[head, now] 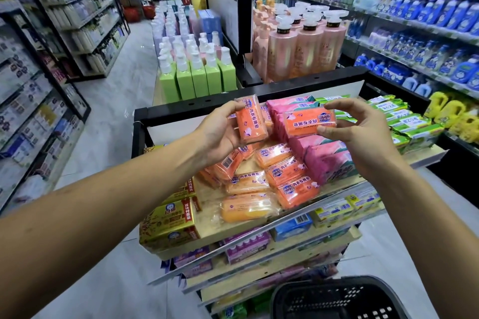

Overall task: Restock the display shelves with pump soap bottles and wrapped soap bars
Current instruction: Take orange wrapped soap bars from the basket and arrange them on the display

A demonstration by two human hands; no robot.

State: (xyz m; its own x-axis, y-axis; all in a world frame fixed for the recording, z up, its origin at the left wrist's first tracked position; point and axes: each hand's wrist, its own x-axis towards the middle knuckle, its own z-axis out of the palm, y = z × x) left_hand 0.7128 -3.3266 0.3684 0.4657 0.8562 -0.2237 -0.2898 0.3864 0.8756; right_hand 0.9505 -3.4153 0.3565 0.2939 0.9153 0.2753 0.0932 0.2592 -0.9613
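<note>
My left hand (220,134) grips an orange wrapped soap bar (250,119), held upright above the top shelf (337,197) of the display stand. My right hand (363,132) pinches a second orange soap bar (308,123) lengthwise between thumb and fingers. Below both hands lies a loose pile of several orange soap bars (274,179). Pink wrapped bars (324,155) are stacked to its right, gold boxed soaps (171,217) to its left. Green pump soap bottles (199,77) and pink pump bottles (305,49) stand on the display behind.
A black shopping basket (337,300) sits on the floor at the bottom right. Green wrapped packs (404,122) fill the shelf's right end. Lower shelves hold blue and purple soaps (293,228). Stocked aisles run along both sides, with open floor (114,116) to the left.
</note>
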